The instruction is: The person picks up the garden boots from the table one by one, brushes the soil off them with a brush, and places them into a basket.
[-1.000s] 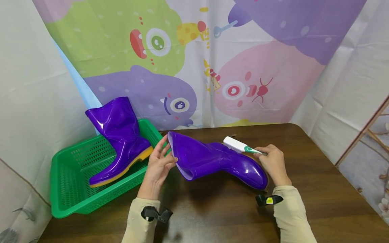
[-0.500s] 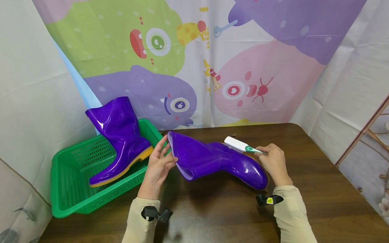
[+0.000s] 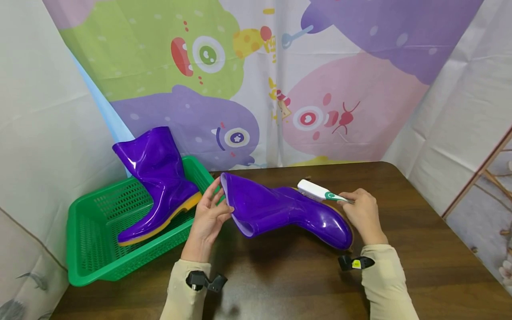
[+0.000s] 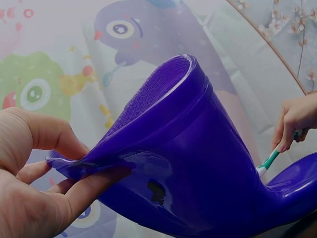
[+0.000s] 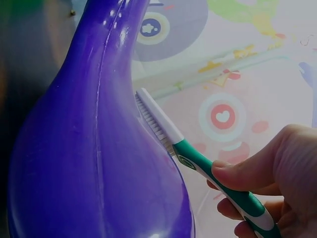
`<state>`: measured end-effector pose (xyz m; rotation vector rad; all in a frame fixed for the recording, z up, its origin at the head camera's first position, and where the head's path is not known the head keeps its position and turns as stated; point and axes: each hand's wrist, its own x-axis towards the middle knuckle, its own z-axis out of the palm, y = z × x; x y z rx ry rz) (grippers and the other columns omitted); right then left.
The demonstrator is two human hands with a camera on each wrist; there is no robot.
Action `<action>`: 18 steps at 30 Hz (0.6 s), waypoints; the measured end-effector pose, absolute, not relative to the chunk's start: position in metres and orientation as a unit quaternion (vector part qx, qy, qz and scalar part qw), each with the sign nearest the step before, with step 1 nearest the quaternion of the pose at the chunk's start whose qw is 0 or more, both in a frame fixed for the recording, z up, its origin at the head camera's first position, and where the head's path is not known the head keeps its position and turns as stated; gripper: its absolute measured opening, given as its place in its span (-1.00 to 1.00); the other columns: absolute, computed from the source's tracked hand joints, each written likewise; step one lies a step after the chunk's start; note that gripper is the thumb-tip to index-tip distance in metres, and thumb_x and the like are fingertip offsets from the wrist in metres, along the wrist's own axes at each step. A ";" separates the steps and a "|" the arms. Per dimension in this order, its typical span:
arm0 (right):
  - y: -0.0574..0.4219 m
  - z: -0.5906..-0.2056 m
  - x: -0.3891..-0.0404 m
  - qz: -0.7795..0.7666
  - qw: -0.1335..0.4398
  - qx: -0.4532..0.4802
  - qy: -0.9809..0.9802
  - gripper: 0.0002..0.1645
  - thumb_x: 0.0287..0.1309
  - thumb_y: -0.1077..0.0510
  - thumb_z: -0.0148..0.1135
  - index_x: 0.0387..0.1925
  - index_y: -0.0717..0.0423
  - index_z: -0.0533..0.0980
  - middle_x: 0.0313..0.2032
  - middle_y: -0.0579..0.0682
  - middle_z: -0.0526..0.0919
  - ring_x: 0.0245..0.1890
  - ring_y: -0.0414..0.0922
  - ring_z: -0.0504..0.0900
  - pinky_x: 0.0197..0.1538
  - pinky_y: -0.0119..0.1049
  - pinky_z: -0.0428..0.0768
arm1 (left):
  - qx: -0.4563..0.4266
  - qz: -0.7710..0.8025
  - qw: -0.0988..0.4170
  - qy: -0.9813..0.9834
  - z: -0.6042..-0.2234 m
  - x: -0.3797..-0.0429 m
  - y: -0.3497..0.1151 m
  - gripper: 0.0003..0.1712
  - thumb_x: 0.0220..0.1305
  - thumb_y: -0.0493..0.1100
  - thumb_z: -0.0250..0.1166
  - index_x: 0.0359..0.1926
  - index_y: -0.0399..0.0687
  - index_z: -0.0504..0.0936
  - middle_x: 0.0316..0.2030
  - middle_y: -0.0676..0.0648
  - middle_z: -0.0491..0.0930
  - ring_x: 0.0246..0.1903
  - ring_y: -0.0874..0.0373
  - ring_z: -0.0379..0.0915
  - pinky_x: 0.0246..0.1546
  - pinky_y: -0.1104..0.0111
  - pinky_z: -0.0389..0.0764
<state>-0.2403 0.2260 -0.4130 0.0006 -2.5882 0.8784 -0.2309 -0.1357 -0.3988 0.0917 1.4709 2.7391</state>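
A shiny purple rain boot point(image 3: 264, 204) lies tilted over the table, its toe pointing right. My left hand point(image 3: 208, 222) pinches the rim of its shaft; the left wrist view shows thumb and fingers on either side of the boot's edge point(image 4: 148, 119). My right hand point(image 3: 362, 213) grips the green and white handle of a brush point(image 3: 314, 190). In the right wrist view the brush's white bristles point(image 5: 151, 121) lie against the side of the boot's foot, near the ankle. A second purple boot point(image 3: 154, 178) with a yellow sole leans in the green basket.
The green plastic basket point(image 3: 132, 262) stands at the left on the brown wooden table point(image 3: 304, 284). Behind the table hangs a cartoon-printed curtain point(image 3: 264, 102). White cloth walls point(image 3: 432, 133) stand at both sides.
The brush and my right hand have shifted slightly to the right along the boot. My left hand and both boots look unmoved.
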 end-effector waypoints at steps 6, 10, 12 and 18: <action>0.227 -0.413 -0.240 0.306 0.217 0.004 -0.927 -0.75 0.05 0.30 0.33 -0.21 0.37 0.70 -0.33 0.27 0.61 -0.26 0.24 0.57 -0.15 0.09 0.45 | 0.028 0.881 0.015 0.471 -0.398 -0.231 -0.135 0.05 -0.01 -0.75 0.01 0.52 -0.09 0.12 0.23 -0.17 0.28 -0.10 0.14 0.55 -0.40 0.39 0.64; 0.231 -0.413 -0.240 0.296 0.232 0.004 -0.927 -0.74 0.03 0.32 0.33 -0.22 0.39 0.70 -0.34 0.27 0.62 -0.27 0.25 0.56 -0.19 0.10 0.45 | 0.027 0.880 0.013 0.473 -0.399 -0.232 -0.136 0.04 0.00 -0.75 0.01 0.52 -0.09 0.13 0.24 -0.17 0.28 -0.10 0.14 0.55 -0.40 0.39 0.64; 0.235 -0.414 -0.240 0.294 0.235 0.001 -0.927 -0.75 0.02 0.32 0.34 -0.23 0.39 0.70 -0.35 0.27 0.62 -0.28 0.25 0.56 -0.19 0.10 0.45 | 0.026 0.879 0.012 0.476 -0.399 -0.232 -0.136 0.03 0.00 -0.75 0.01 0.51 -0.09 0.14 0.24 -0.18 0.27 -0.10 0.14 0.56 -0.39 0.39 0.64; 0.247 -0.416 -0.240 0.301 0.230 -0.016 -0.925 -0.76 0.01 0.31 0.36 -0.25 0.39 0.70 -0.36 0.28 0.61 -0.30 0.27 0.57 -0.23 0.09 0.45 | 0.022 0.881 0.014 0.472 -0.399 -0.232 -0.137 0.03 0.00 -0.75 0.01 0.51 -0.09 0.14 0.23 -0.17 0.29 -0.12 0.15 0.56 -0.40 0.39 0.63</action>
